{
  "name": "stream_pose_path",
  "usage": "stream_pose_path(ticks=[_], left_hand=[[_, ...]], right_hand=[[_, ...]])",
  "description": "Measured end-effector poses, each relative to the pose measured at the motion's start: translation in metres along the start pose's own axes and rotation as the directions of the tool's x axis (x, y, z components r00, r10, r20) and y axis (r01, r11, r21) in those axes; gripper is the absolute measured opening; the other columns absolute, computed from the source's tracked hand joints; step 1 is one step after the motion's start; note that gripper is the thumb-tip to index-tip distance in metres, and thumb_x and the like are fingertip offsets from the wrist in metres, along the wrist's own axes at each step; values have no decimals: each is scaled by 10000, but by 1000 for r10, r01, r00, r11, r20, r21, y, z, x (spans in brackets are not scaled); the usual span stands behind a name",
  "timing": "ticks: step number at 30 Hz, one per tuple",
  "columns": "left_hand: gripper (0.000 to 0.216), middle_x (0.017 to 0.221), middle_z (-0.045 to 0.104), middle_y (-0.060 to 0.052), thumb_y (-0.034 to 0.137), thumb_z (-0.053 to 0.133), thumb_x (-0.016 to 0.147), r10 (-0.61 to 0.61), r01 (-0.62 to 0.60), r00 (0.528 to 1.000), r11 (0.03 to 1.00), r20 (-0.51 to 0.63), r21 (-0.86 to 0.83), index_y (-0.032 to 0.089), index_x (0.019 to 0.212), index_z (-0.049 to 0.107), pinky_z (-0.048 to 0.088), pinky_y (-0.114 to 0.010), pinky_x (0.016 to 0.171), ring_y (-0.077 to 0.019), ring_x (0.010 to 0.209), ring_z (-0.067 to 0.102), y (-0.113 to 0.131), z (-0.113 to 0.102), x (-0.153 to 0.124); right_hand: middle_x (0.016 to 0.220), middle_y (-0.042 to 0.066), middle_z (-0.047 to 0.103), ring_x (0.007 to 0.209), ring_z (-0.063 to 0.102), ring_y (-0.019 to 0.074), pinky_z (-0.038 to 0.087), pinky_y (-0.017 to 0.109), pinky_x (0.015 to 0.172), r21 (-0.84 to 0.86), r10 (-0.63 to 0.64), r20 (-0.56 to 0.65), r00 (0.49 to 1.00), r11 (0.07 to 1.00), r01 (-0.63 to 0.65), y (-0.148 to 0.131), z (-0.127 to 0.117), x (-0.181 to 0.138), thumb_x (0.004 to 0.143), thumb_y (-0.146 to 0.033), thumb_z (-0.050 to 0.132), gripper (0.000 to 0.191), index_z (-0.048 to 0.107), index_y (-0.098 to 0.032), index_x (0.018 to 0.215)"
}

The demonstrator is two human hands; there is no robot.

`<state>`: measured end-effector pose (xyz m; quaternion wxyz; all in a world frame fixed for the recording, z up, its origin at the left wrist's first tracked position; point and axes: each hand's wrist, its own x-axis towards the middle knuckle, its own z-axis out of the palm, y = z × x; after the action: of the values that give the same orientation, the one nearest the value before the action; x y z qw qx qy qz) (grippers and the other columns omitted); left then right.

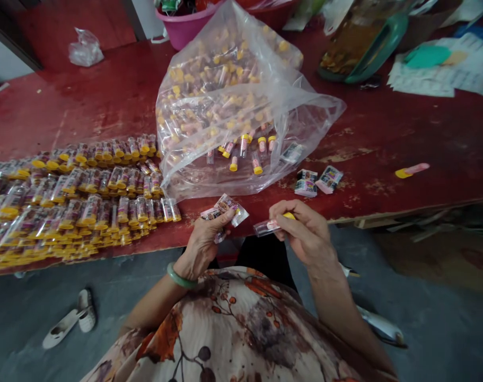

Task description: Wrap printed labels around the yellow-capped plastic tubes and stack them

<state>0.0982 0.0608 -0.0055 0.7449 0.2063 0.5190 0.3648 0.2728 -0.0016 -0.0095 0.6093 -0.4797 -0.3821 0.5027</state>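
My left hand [209,236] is closed on several small printed packets [230,208], which fan out past the thumb at the table's front edge. Just to the right, my right hand [303,231] pinches a clear plastic tube [265,227] with a yellow cap and something pink inside. The tube's clear end points left, apart from the packets. Beyond both hands lies a large clear plastic bag [221,183], full of similar yellow-capped tubes. A few loose tubes [257,163] rest near its mouth. Small stacks of printed packets [306,183] sit on the table past my right hand.
Rows of stacked yellow-capped tubes [78,212] cover the table's left side. A single pink piece with a yellow cap [412,170] lies far right. At the back stand a pink basin [185,26] and a green-handled jug [360,48]. Papers [432,74] lie back right.
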Motion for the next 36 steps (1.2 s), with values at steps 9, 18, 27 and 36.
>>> stream_pose_path(ticks=[9,18,27,36], left_hand=[[295,669,676,2,262,868,561,-34,37,996,999,87,-36,122,735,674,423,-155,436,-78,547,597,-3,4,-3],[305,644,653,22,241,876,545,-15,20,998,996,58,-82,136,714,645,408,-149,414,-69,511,579,-4,5,-8],[336,628,644,9,318,865,575,-50,63,992,992,118,-110,137,725,624,418,-147,423,-71,505,574,-9,4,-11],[403,591,615,18,347,889,513,-72,89,989,989,131,-122,132,710,612,400,-156,410,-71,476,550,-5,10,-19]], right_hand=[[872,-4,548,635,542,101,442,257,565,-38,-174,-73,982,985,171,12,4,-25,803,-183,663,119,563,-205,864],[862,5,547,678,532,113,440,254,565,-55,-182,-129,975,983,176,13,1,-32,780,-178,688,127,574,-202,830],[889,18,553,730,553,135,471,273,601,-79,-296,-108,949,954,288,13,10,-34,793,-171,666,131,574,-216,874],[914,53,609,814,607,186,513,348,719,-530,-599,22,800,671,518,5,23,-37,774,-109,656,167,592,-201,899]])
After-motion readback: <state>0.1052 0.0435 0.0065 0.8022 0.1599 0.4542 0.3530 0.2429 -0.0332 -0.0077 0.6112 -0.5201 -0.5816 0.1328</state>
